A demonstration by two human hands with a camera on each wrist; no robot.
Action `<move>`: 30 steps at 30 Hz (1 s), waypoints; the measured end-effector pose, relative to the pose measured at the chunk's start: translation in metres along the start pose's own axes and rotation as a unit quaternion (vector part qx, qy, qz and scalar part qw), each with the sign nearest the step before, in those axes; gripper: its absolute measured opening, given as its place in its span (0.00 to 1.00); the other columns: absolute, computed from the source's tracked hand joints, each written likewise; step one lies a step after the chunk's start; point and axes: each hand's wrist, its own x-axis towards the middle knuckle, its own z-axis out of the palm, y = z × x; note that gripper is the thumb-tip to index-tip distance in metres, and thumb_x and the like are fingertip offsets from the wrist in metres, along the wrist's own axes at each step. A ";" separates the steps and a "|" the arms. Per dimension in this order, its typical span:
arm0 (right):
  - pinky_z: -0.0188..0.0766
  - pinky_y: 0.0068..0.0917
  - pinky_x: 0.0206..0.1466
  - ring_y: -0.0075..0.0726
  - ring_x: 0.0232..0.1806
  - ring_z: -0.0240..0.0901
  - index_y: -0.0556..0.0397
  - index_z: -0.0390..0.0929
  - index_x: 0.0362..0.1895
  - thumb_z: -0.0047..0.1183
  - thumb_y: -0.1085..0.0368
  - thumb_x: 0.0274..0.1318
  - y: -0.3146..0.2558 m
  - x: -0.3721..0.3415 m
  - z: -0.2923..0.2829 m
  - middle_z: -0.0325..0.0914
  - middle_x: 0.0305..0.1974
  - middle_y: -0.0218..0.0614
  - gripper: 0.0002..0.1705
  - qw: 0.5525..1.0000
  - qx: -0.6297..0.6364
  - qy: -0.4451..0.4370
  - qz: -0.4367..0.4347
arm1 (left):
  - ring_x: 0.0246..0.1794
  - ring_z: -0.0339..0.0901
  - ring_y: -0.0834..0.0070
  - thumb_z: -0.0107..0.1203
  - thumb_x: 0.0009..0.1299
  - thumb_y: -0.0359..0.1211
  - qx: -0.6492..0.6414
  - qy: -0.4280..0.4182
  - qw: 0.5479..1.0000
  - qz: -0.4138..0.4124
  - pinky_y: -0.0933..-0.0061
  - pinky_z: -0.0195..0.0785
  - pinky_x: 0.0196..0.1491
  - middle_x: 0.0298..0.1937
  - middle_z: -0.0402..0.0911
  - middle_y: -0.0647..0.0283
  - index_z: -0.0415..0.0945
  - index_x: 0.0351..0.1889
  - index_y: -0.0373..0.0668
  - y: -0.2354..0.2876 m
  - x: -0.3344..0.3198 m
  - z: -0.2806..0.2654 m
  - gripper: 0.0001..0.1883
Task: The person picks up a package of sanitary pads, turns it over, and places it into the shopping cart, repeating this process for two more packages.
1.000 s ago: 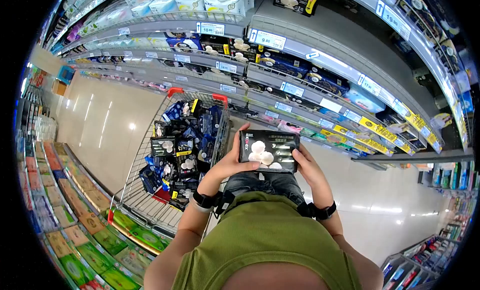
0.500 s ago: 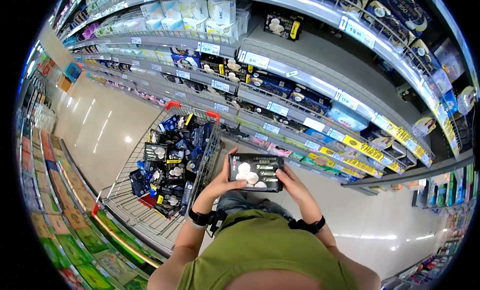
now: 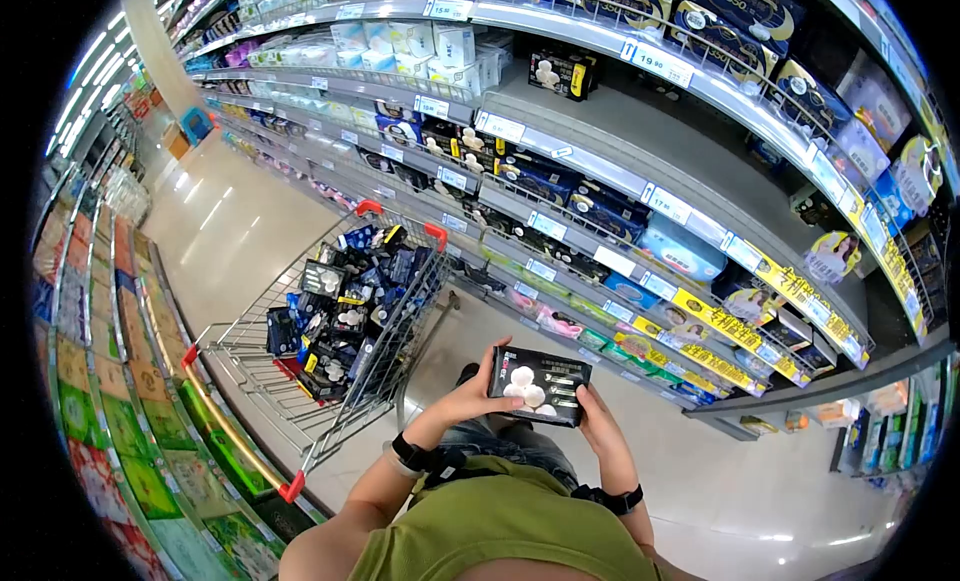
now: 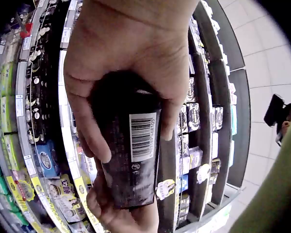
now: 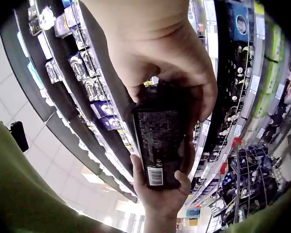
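Observation:
A black pack of sanitary pads (image 3: 540, 383) with white cotton balls printed on its front is held before the body in the head view. At its left end my left hand (image 3: 468, 396) grips it, thumb lying across the printed front. My right hand (image 3: 602, 421) holds the opposite end, its thumb at the front edge. In the left wrist view a barcode shows on the pack's narrow end (image 4: 136, 170), between thumb and fingers. From the right wrist the other narrow side (image 5: 157, 136) shows small print, with the left hand (image 5: 160, 199) at its far end.
A wire shopping cart (image 3: 436, 237) with red corners stands to the left, piled with black and blue packs (image 3: 345, 306). Ahead, long shelves (image 3: 640, 146) carry more packs and price tags. A low display of green and brown packages (image 3: 140, 431) runs along the left.
Both hands keep hold of the pack, which sits lower in the head view than a second ago. The head view has shifted, showing more of the upper shelves and the aisle.

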 end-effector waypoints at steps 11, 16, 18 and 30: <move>0.51 0.21 0.52 0.27 0.53 0.52 0.51 0.45 0.57 0.37 0.59 0.53 -0.003 -0.021 -0.016 0.54 0.52 0.34 0.29 0.997 0.036 -0.005 -0.067 | 0.57 0.46 0.69 0.62 0.47 0.34 0.102 -0.066 0.993 0.009 0.73 0.39 0.57 0.57 0.47 0.53 0.17 0.58 0.47 0.000 -0.010 0.027 0.58; 0.51 0.21 0.52 0.27 0.52 0.53 0.53 0.45 0.57 0.36 0.58 0.53 -0.007 -0.027 -0.031 0.55 0.52 0.35 0.29 0.996 0.035 0.008 -0.078 | 0.57 0.47 0.69 0.61 0.48 0.32 0.100 -0.094 0.991 0.001 0.74 0.40 0.57 0.57 0.48 0.53 0.19 0.58 0.47 0.004 -0.001 0.041 0.55; 0.53 0.21 0.51 0.27 0.52 0.54 0.55 0.44 0.57 0.37 0.57 0.53 -0.008 -0.030 -0.035 0.56 0.51 0.35 0.30 0.996 0.046 0.009 -0.077 | 0.57 0.46 0.69 0.61 0.48 0.33 0.083 -0.104 0.991 -0.008 0.73 0.40 0.56 0.57 0.46 0.53 0.20 0.59 0.47 0.003 0.003 0.044 0.56; 0.53 0.21 0.51 0.26 0.51 0.55 0.56 0.46 0.55 0.37 0.55 0.53 -0.006 -0.020 -0.044 0.58 0.49 0.36 0.29 0.995 0.038 0.038 -0.079 | 0.54 0.50 0.70 0.59 0.50 0.31 0.091 -0.170 0.981 -0.039 0.73 0.45 0.54 0.57 0.47 0.54 0.20 0.58 0.47 -0.010 0.033 0.026 0.53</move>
